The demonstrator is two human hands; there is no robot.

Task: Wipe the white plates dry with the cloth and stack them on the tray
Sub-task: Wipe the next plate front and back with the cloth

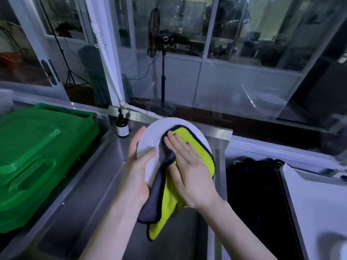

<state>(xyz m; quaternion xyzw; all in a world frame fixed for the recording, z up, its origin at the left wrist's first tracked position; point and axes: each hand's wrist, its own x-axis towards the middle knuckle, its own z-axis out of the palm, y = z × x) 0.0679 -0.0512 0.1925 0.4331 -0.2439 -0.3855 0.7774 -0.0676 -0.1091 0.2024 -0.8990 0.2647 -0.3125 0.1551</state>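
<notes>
A white plate (152, 136) is held tilted above the steel sink, in the middle of the view. My left hand (137, 166) grips its left rim, thumb on the face and fingers behind. A yellow-green cloth with a grey back and dark edging (197, 145) lies over the plate's right half and hangs down below it. My right hand (189, 166) presses flat on the cloth against the plate, fingers straight. The plate's right and lower parts are hidden by the cloth and hand.
A large green plastic tray (37, 162) lies on the steel counter at left. A small dark pump bottle (122, 126) stands by the counter's back edge. A dark bin (251, 194) sits right of the sink, a white surface (319, 203) beyond it. Glass panels rise behind.
</notes>
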